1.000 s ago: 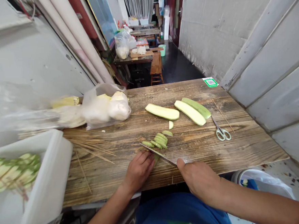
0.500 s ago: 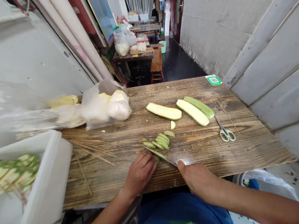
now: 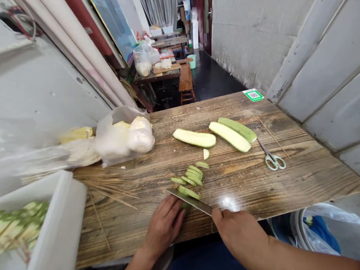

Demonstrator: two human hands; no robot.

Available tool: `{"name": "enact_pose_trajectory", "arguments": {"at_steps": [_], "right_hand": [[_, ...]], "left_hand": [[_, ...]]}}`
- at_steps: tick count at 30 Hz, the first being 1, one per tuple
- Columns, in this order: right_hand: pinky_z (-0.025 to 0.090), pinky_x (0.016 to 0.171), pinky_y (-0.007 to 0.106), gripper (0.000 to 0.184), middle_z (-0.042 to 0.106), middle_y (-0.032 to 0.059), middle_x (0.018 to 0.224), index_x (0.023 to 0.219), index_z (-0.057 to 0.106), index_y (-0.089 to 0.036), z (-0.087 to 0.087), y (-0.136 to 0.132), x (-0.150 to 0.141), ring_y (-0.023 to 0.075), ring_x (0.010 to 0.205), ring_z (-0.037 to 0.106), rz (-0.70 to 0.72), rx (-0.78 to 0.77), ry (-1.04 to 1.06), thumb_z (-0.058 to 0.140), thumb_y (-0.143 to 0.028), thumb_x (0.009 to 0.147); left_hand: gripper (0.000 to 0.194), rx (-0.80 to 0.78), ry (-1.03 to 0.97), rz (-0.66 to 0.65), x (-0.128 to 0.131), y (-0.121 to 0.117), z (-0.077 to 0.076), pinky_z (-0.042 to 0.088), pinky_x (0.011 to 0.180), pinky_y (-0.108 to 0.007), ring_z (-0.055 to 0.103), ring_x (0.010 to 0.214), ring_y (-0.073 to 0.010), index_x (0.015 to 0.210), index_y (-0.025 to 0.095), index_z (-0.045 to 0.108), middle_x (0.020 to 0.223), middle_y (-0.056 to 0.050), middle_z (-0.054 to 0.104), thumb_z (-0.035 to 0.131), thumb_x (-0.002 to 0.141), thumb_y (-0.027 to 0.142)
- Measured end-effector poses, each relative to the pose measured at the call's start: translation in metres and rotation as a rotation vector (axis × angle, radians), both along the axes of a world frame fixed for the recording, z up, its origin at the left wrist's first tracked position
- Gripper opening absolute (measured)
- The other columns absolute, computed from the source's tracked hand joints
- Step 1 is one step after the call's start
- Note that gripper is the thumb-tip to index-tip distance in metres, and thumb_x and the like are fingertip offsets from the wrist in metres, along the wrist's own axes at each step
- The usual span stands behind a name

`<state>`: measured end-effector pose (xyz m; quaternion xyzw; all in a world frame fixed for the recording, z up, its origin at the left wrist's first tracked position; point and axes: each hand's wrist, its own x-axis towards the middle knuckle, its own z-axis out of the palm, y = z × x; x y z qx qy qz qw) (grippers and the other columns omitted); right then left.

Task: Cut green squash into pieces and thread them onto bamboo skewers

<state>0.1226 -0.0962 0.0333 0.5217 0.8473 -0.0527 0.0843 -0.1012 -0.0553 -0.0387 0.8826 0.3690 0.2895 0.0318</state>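
My right hand [image 3: 238,227] is closed around the handle of a kitchen knife [image 3: 190,202], its blade pointing left above the wooden tabletop. My left hand [image 3: 164,222] has its fingers bent around a zucchini piece [image 3: 186,208], mostly hidden by the hand and blade. Against the far side of the blade lies a fresh slice [image 3: 189,192]. Beyond it is a loose pile of zucchini slices [image 3: 195,175]. Farther back rest a zucchini half [image 3: 194,138] and two more halves side by side, one cut face up [image 3: 229,137], one skin up [image 3: 237,130].
Scissors [image 3: 272,159] and a skewer [image 3: 272,136] lie at the right. Left are loose bamboo skewers [image 3: 111,183], a plastic bag [image 3: 124,138] and a white foam box [image 3: 66,213] holding skewered zucchini. A lined bin [image 3: 303,226] stands below the right edge.
The knife and both hands have shifted slightly toward me along the zucchini. Another slice now stands apart on the blade's far side. The view has tilted a little.
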Motion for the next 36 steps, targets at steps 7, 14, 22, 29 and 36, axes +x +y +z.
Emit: {"name": "enact_pose_trajectory", "arguments": {"at_steps": [7,14,22,29,36], "right_hand": [[0.028,0.038,0.027,0.021,0.064,0.0049,0.063,0.084,0.049,-0.015,-0.001,0.005,0.005,0.0185,0.052,0.062,0.024,-0.029,0.022,0.049,0.003,0.073],[0.029,0.039,0.024,0.021,0.065,0.0058,0.064,0.089,0.050,-0.014,0.003,0.008,0.007,0.0190,0.053,0.064,0.027,-0.067,0.029,0.050,0.001,0.074],[0.031,0.038,0.026,0.022,0.066,0.0053,0.064,0.088,0.050,-0.014,0.006,0.007,0.011,0.0198,0.053,0.065,0.015,-0.084,0.046,0.050,0.001,0.072],[0.031,0.039,0.026,0.023,0.066,0.0056,0.064,0.087,0.052,-0.013,0.007,0.006,0.012,0.0192,0.054,0.065,0.038,-0.065,0.056,0.050,0.002,0.070],[0.028,0.042,0.027,0.026,0.068,0.0051,0.069,0.088,0.050,-0.014,0.008,0.008,0.016,0.0211,0.059,0.066,0.005,-0.162,0.105,0.048,0.002,0.068]], "left_hand": [[0.017,-0.140,-0.080,-0.017,-0.007,0.028,0.066,0.050,0.079,-0.029,0.061,0.087,-0.0147,0.096,0.023,0.064,0.093,-0.003,0.065,0.058,0.080,0.018],[0.017,-0.381,0.374,-0.437,0.034,0.099,0.087,0.049,0.073,-0.026,0.062,0.085,-0.0162,0.091,0.025,0.067,0.092,-0.003,0.066,0.053,0.084,0.031],[0.021,-0.397,0.444,-0.478,0.046,0.111,0.080,0.041,0.057,-0.021,0.058,0.062,-0.0126,0.071,0.021,0.063,0.068,0.001,0.063,0.048,0.085,0.025],[0.019,-0.473,0.446,-0.454,0.035,0.120,0.077,0.043,0.060,-0.021,0.059,0.064,-0.0130,0.068,0.020,0.065,0.068,0.000,0.065,0.053,0.082,0.024],[0.012,0.158,-0.052,0.193,-0.007,0.061,0.089,0.047,0.076,-0.030,0.061,0.080,-0.0164,0.090,0.019,0.064,0.085,-0.004,0.067,0.059,0.080,0.022]]}}
